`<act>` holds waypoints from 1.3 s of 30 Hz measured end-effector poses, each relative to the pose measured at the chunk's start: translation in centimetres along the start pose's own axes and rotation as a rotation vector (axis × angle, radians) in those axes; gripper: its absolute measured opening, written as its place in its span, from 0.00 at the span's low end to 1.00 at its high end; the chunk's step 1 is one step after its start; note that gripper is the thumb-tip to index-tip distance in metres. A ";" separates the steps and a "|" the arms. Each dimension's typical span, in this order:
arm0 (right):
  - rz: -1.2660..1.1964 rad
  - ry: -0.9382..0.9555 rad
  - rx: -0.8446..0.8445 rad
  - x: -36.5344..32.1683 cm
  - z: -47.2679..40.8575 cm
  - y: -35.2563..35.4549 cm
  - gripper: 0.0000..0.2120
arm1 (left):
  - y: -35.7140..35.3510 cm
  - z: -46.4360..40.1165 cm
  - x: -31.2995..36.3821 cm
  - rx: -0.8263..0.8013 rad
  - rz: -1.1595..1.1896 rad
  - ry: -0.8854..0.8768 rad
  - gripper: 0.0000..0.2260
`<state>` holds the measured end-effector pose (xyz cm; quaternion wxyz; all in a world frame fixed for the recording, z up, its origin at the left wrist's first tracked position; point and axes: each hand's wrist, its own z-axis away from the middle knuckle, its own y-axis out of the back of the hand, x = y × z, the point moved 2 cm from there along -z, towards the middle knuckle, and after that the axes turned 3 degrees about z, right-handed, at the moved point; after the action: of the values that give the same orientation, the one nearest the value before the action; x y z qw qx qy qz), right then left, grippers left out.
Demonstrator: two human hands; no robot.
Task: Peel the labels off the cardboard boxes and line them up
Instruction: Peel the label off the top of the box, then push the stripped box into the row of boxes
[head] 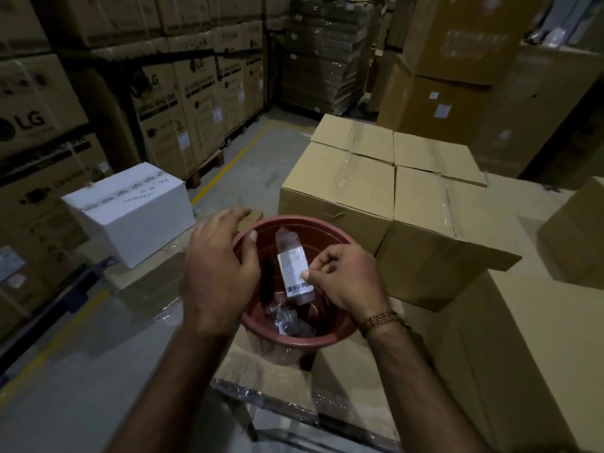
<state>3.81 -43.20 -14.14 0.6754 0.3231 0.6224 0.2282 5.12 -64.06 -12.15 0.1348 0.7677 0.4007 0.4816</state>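
A reddish-brown plastic tub (pixel 330 230) sits on a low box in front of me. My right hand (pixel 346 279) pinches a white barcode label (pixel 294 273) stuck to a strip of clear tape, holding it upright over the tub. My left hand (pixel 219 269) hovers at the tub's left rim with fingers spread and relaxed, the thumb over the rim. Crumpled clear tape and more peeled pieces (pixel 287 318) lie at the tub's bottom. Taped brown cardboard boxes (pixel 369 178) stand just behind the tub.
A white box (pixel 130 214) with handwriting stands to the left. Tall stacks of printed cartons (pixel 157 103) line the left aisle, beside a yellow floor line (pixel 228 165). More brown cartons (pixel 510 338) crowd the right; some carry small white labels (pixel 443 110).
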 end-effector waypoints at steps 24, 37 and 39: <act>0.052 0.048 0.149 6.3 6.9 11.8 0.04 | -4.5 4.0 10.1 -0.081 0.120 -0.110 0.18; 0.637 -0.063 -0.007 16.8 16.8 21.0 0.40 | -11.7 13.1 21.4 -0.173 0.206 -0.244 0.17; 0.702 -0.132 -0.053 18.6 17.9 20.6 0.44 | -12.4 14.7 22.4 -0.184 0.235 -0.206 0.17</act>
<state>25.64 -18.56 -11.88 0.6026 0.5135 0.4224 0.4413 16.33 -36.78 -12.75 0.1876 0.8389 0.2468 0.4473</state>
